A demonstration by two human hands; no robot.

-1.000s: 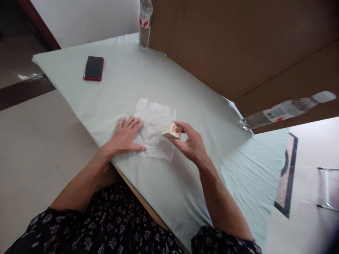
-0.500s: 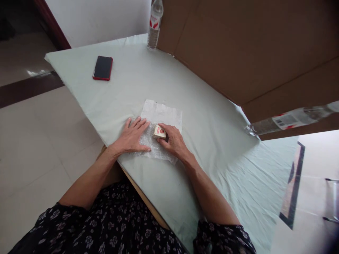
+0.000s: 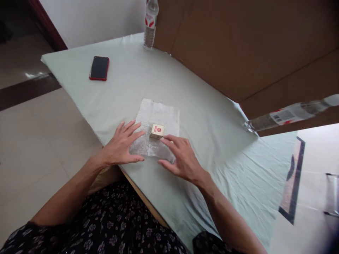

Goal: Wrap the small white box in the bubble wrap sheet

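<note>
A small cream box (image 3: pixel 157 131) with a red mark on top sits on a sheet of bubble wrap (image 3: pixel 159 111), spread over the cloth. My left hand (image 3: pixel 120 144) is at the left side of the sheet, fingers spread and thumb apart, holding nothing. To the right and nearer to me, my right hand (image 3: pixel 182 155) has its fingers apart, with the fingertips close to the box's lower right corner. Whether those fingertips touch the box or the wrap I cannot tell. The near edge of the bubble wrap rises slightly between the two hands.
A phone in a red case (image 3: pixel 99 68) lies at the far left of the cloth-covered table (image 3: pixel 127 76). One water bottle (image 3: pixel 150 26) stands at the back beside a large cardboard panel (image 3: pixel 225 46). Another bottle (image 3: pixel 286 114) is at the panel's right end.
My right hand has let go of the small box and drawn back toward me. My left hand has lifted off the bubble wrap and shifted left. The box stays on the sheet.
</note>
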